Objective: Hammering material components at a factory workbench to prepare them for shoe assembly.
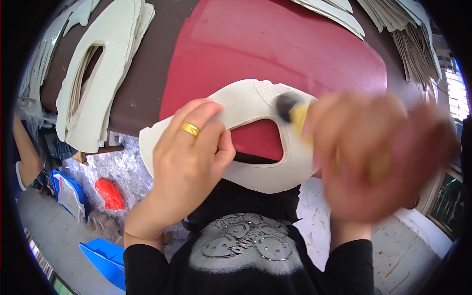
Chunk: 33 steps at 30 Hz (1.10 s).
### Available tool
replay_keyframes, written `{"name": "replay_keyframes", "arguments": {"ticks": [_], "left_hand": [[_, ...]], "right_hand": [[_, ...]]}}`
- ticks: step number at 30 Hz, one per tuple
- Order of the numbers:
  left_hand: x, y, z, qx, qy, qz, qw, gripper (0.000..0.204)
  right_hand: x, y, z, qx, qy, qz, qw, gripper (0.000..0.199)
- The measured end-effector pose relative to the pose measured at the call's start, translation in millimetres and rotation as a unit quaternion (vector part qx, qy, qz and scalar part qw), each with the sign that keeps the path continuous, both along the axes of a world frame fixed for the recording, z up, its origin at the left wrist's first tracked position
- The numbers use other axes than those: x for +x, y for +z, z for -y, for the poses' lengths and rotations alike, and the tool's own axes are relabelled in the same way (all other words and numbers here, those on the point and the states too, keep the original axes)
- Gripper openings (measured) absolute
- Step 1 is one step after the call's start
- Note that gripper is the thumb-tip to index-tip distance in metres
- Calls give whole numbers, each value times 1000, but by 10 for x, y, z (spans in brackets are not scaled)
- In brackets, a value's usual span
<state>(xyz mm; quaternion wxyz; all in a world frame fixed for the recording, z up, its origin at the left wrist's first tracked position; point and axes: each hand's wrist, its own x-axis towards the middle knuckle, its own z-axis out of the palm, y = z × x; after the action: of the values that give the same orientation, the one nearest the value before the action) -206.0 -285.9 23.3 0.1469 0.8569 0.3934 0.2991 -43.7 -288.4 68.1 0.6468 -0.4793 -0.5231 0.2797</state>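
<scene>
Your left hand (189, 147), fingers bent, is pinching the white panel (265, 183) beside its cutout; your blurred right hand (368, 152) is gripping a black-and-yellow tool (298, 116) over it.

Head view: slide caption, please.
Left hand holds a holed white panel; right hand grips a blurred black-and-yellow tool.

Illumination is bright and diffuse. The window (457, 93) at the right rim is overexposed. Soft glare streaks the red sheet (265, 49). The right hand (368, 152) and its yellow-and-black tool (299, 118) show heavy motion blur; the left hand (189, 150) is sharp. Fisheye distortion bends straight edges toward the rim; the corners fall to black.
</scene>
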Motion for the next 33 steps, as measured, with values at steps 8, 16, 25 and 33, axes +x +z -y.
{"name": "replay_keyframes", "arguments": {"ticks": [8,16,25,33], "left_hand": [[176,-122,-134,-21,-56,53,997,13],[432,-37,-156,-14,-127,18,992,15],[301,-125,-69,9,-52,17,998,13],[120,-119,-47,3,-22,19,1000,14]], "right_hand": [[512,103,172,27,-63,25,997,24],[480,-68,241,22,-12,-80,996,21],[378,1,182,-12,-34,-24,999,23],[317,97,156,-49,27,6,998,26]]}}
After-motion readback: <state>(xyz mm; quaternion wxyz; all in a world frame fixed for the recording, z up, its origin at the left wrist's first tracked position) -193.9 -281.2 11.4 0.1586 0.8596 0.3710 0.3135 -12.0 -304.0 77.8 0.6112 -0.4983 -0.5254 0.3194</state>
